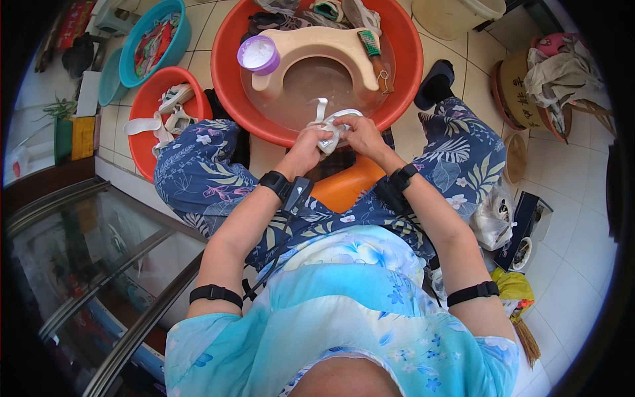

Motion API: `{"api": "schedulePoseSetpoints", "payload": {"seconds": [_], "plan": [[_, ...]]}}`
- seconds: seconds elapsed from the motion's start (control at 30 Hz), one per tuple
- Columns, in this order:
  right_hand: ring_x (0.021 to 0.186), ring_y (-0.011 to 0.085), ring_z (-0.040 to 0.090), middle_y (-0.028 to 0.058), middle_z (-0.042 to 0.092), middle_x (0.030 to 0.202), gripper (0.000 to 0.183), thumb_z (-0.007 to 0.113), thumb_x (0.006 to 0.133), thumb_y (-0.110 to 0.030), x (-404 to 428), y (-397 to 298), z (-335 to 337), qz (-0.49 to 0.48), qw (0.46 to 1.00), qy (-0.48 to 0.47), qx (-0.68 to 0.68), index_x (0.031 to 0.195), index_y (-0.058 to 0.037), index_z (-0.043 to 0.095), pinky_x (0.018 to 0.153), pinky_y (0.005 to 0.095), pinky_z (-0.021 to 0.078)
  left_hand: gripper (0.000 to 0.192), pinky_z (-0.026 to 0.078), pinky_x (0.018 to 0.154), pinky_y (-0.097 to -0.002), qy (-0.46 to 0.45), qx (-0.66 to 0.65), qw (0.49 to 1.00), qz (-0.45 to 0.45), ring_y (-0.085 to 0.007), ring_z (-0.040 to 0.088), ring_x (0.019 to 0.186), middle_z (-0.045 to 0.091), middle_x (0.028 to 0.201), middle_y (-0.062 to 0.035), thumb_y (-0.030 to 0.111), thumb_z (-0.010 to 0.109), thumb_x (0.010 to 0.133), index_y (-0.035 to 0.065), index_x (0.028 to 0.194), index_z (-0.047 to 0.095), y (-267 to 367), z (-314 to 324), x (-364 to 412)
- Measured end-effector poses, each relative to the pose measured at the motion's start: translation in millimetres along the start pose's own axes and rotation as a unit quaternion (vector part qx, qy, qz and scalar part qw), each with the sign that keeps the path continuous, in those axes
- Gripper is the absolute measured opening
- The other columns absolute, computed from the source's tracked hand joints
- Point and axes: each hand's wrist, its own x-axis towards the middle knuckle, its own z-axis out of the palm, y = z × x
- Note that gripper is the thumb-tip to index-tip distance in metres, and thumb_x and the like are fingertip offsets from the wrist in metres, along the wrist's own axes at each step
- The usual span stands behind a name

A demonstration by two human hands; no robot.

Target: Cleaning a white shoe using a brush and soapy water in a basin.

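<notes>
Both of my hands hold a small white shoe over the near rim of a large red plastic basin. My left hand grips its left side, and a white strap sticks up above it. My right hand pinches the shoe's upper right part. Murky water fills the basin. A cream plastic stool stands in it, bearing a purple tub of white powder and a scrubbing brush with green bristles and a wooden handle. Fingers hide much of the shoe.
Several shoes lie at the basin's far side. At left, a smaller red basin holds white shoes and insoles; a teal basin of cloths is beyond it. A glass-topped cabinet is near left. A plastic bag sits at right.
</notes>
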Motion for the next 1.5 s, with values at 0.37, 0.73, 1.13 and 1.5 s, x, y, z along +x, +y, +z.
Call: {"api": "schedulePoseSetpoints", "payload": {"seconds": [0.37, 0.73, 1.13, 1.5], "plan": [[0.093, 0.029, 0.067, 0.0191, 0.068, 0.101, 0.037, 0.062, 0.073, 0.0, -3.7, -9.4, -9.8, 0.019, 0.999, -0.034, 0.037, 0.109, -0.0055, 0.068, 0.085, 0.0338, 0.0507, 0.039, 0.049, 0.094, -0.0368, -0.049, 0.035, 0.998, -0.024, -0.0258, 0.063, 0.101, 0.063, 0.107, -0.0147, -0.008, 0.057, 0.077, -0.0058, 0.115, 0.054, 16.3, 15.0, -10.8], [0.078, 0.0178, 0.064, 0.0117, 0.067, 0.093, 0.05, 0.048, 0.07, 0.011, -0.9, -6.8, -17.0, 0.072, 0.986, -0.083, 0.129, 0.113, -0.0035, 0.067, 0.069, 0.0297, 0.0532, 0.043, 0.054, 0.087, -0.0418, 0.053, 0.112, 0.992, 0.005, -0.0325, 0.063, 0.099, 0.06, 0.108, -0.0203, -0.018, 0.05, 0.073, -0.0095, 0.116, 0.05, 14.4, 18.3, -4.4], [0.081, 0.0199, 0.067, 0.0132, 0.068, 0.096, 0.046, 0.046, 0.072, 0.011, -3.6, -12.7, -19.4, 0.08, 0.983, -0.064, 0.152, 0.112, 0.0002, 0.066, 0.072, 0.0307, 0.0567, 0.037, 0.055, 0.087, -0.0433, 0.097, 0.067, 0.993, -0.013, -0.0332, 0.063, 0.099, 0.06, 0.111, -0.0211, -0.015, 0.051, 0.08, -0.0084, 0.117, 0.051, 15.7, 20.2, -4.3], [0.074, 0.0186, 0.066, 0.0126, 0.069, 0.085, 0.045, 0.053, 0.07, 0.005, -1.5, -1.1, -18.5, 0.081, 0.987, -0.067, 0.125, 0.112, -0.0027, 0.067, 0.067, 0.0308, 0.0531, 0.035, 0.053, 0.091, -0.0445, 0.085, 0.052, 0.995, -0.028, -0.035, 0.062, 0.103, 0.059, 0.113, -0.0218, -0.009, 0.056, 0.084, -0.0108, 0.118, 0.049, 17.5, 13.2, -1.1]]}}
